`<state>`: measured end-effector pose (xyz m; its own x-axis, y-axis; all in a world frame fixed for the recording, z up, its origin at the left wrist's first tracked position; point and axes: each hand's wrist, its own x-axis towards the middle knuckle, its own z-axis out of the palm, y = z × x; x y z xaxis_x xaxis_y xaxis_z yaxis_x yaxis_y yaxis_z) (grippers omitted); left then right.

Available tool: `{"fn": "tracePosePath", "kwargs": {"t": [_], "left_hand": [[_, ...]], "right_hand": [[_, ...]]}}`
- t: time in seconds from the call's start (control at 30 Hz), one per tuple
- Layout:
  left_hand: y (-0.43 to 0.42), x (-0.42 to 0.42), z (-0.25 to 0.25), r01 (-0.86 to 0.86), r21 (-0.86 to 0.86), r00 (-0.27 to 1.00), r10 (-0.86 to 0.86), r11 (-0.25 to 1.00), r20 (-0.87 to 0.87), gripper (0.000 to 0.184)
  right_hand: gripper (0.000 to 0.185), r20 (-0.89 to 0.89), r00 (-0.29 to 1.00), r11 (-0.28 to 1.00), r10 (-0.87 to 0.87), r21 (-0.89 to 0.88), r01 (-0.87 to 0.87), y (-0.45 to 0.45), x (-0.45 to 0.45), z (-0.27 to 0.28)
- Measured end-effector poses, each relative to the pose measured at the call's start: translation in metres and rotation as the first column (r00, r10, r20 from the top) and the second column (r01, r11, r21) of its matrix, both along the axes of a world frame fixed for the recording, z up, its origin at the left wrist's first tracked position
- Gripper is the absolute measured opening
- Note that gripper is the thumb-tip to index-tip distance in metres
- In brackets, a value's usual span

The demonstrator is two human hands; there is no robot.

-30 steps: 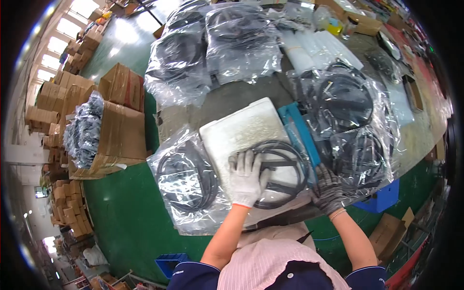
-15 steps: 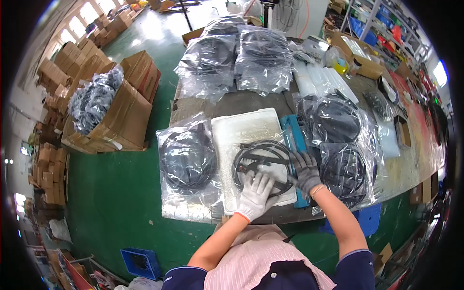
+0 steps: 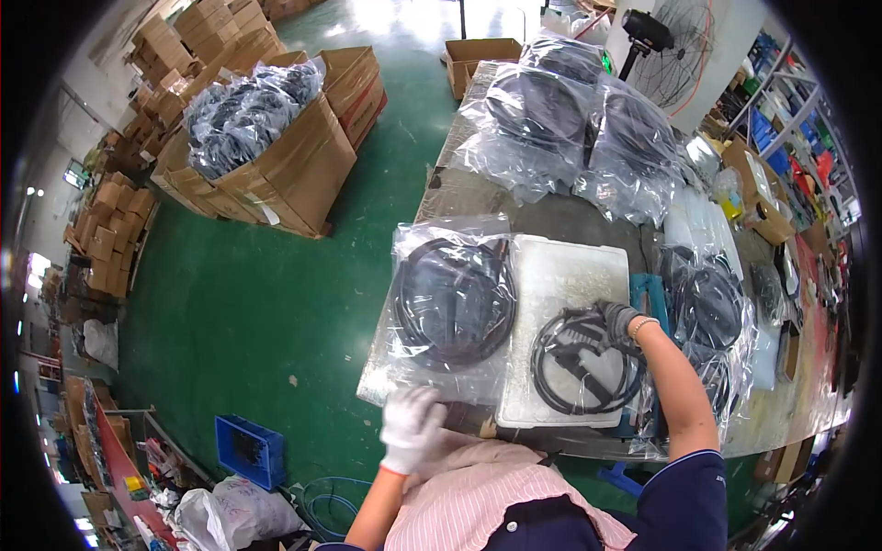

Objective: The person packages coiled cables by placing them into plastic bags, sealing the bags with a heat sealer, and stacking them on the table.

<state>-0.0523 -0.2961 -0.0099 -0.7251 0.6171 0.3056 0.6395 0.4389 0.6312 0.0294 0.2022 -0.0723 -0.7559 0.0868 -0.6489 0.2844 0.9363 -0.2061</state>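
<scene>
A coiled black cable (image 3: 549, 375) lies on a white foam board (image 3: 574, 266) near the table's front edge. My right hand (image 3: 617, 321), in a dark grey glove, has its fingers bent over the coil's upper right part. To the left lies a clear plastic bag (image 3: 453, 308) with another black coil inside. My left hand (image 3: 411, 424), in a white glove, is near that bag's lower edge at the table's front corner, its fingers curled and nothing visible in them. Beside the board's right edge sits a blue tool (image 3: 650, 298), partly hidden by my right arm.
Bagged coils (image 3: 537, 106) are piled at the table's back, with more (image 3: 707, 308) on the right. A large carton (image 3: 294, 170) of bagged items stands on the floor at left. A blue crate (image 3: 250, 450) sits lower left, and a fan (image 3: 675, 50) stands behind the table.
My left hand has left the coil and moved left to the table's front edge. My right hand has moved from beside the blue tool onto the coil. The view has swung left.
</scene>
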Motion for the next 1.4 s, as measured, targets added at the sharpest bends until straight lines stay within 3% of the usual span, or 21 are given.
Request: {"fn": "tracePosePath", "kwargs": {"t": [0.07, 0.17, 0.23, 0.27, 0.33, 0.37, 0.4, 0.43, 0.53, 0.57, 0.6, 0.67, 0.7, 0.8, 0.83, 0.87, 0.93, 1.0, 1.07, 1.33, 1.4], "left_hand": [[-0.032, -0.029, 0.006, -0.124, 0.021, 0.985, 0.120, 0.992, 0.123, 0.025], [-0.057, -0.070, 0.007, -0.295, 0.047, 0.955, 0.294, 0.954, 0.038, 0.021], [-0.054, -0.094, 0.008, -0.372, 0.115, 0.926, 0.376, 0.921, -0.014, 0.020], [-0.046, -0.106, 0.013, -0.376, 0.203, 0.927, 0.367, 0.904, 0.084, 0.022], [-0.018, -0.127, 0.029, -0.398, 0.373, 0.911, 0.312, 0.838, 0.269, 0.029], [-0.005, -0.141, 0.040, -0.419, 0.409, 0.821, 0.146, 0.811, 0.551, 0.036], [0.007, -0.154, 0.052, -0.453, 0.431, 0.644, -0.048, 0.781, 0.764, 0.042], [0.016, -0.164, 0.059, -0.493, 0.435, 0.400, -0.249, 0.753, 0.882, 0.049], [0.038, -0.181, 0.052, -0.520, 0.468, 0.204, -0.428, 0.715, 0.880, 0.066], [0.033, -0.185, 0.028, -0.503, 0.348, 0.115, -0.338, 0.791, 0.934, 0.067], [0.041, -0.182, 0.036, -0.334, 0.244, 0.384, -0.105, 0.910, 0.917, 0.071], [0.035, -0.172, 0.008, -0.220, -0.136, 0.569, 0.240, 0.966, 0.786, 0.078], [0.032, -0.170, -0.007, -0.297, -0.007, 0.463, 0.151, 0.955, 0.874, 0.087], [0.027, -0.165, -0.006, -0.280, -0.328, 0.572, 0.431, 0.902, 0.698, 0.090], [0.034, -0.160, 0.007, -0.316, -0.447, 0.793, 0.491, 0.837, 0.360, 0.092], [0.034, -0.164, -0.001, -0.330, -0.252, 0.944, 0.312, 0.910, -0.111, 0.084], [0.067, -0.180, 0.030, -0.151, -0.127, 0.976, 0.127, 0.980, -0.176, 0.075], [0.107, -0.180, 0.039, -0.004, -0.214, 0.983, -0.035, 0.977, -0.179, 0.067], [0.127, -0.174, 0.008, -0.039, -0.342, 0.970, -0.046, 0.939, -0.238, 0.069], [0.136, -0.183, 0.005, 0.027, -0.496, 0.995, -0.071, 0.868, -0.071, 0.063], [0.140, -0.180, -0.006, -0.007, -0.513, 0.987, -0.077, 0.859, -0.143, 0.064]], "right_hand": [[0.093, 0.125, 0.992, 0.998, 0.018, -0.056, -0.011, -0.011, -0.008, 0.033], [0.079, -0.061, 0.989, 0.983, -0.135, -0.133, 0.126, -0.062, -0.021, 0.112], [0.067, -0.122, 0.992, 0.999, 0.027, 0.047, -0.022, -0.109, -0.048, 0.182], [0.059, -0.231, 0.964, 0.991, 0.131, 0.039, -0.126, -0.125, -0.062, 0.212], [0.042, -0.613, 0.738, 0.958, 0.283, 0.145, -0.247, -0.149, -0.080, 0.233], [0.037, -0.742, 0.582, 0.935, 0.333, 0.177, -0.309, -0.154, -0.093, 0.234], [0.034, -0.840, 0.401, 0.905, 0.365, 0.220, -0.363, -0.159, -0.104, 0.235], [0.031, -0.837, 0.339, 0.879, 0.429, 0.300, -0.370, -0.162, -0.115, 0.221], [0.031, -0.866, 0.213, 0.856, 0.453, 0.357, -0.374, -0.168, -0.140, 0.145], [0.036, -0.794, 0.333, 0.843, 0.508, 0.380, -0.381, -0.166, -0.144, 0.103], [0.040, -0.704, 0.446, 0.828, 0.552, 0.400, -0.393, -0.166, -0.147, 0.070], [0.043, -0.721, 0.472, 0.861, 0.508, 0.409, -0.302, -0.168, -0.141, 0.032], [0.044, -0.727, 0.487, 0.875, 0.483, 0.410, -0.256, -0.171, -0.140, 0.026], [0.041, -0.693, 0.647, 0.946, 0.319, 0.187, -0.266, -0.173, -0.131, 0.023], [0.045, -0.674, 0.715, 0.965, 0.185, -0.012, -0.261, -0.165, -0.128, 0.013], [0.048, -0.729, 0.680, 0.986, 0.080, -0.041, -0.160, -0.167, -0.131, 0.017], [0.055, -0.812, 0.571, 0.992, -0.123, -0.124, 0.037, -0.188, -0.145, 0.038], [0.064, -0.776, 0.609, 0.983, -0.165, -0.079, 0.166, -0.214, -0.159, 0.036], [0.067, -0.699, 0.680, 0.964, -0.219, -0.046, 0.263, -0.227, -0.163, 0.007], [0.070, -0.700, 0.643, 0.949, -0.310, -0.185, 0.255, -0.230, -0.168, -0.006], [0.073, -0.661, 0.692, 0.956, -0.291, -0.181, 0.229, -0.222, -0.173, 0.007]]}}
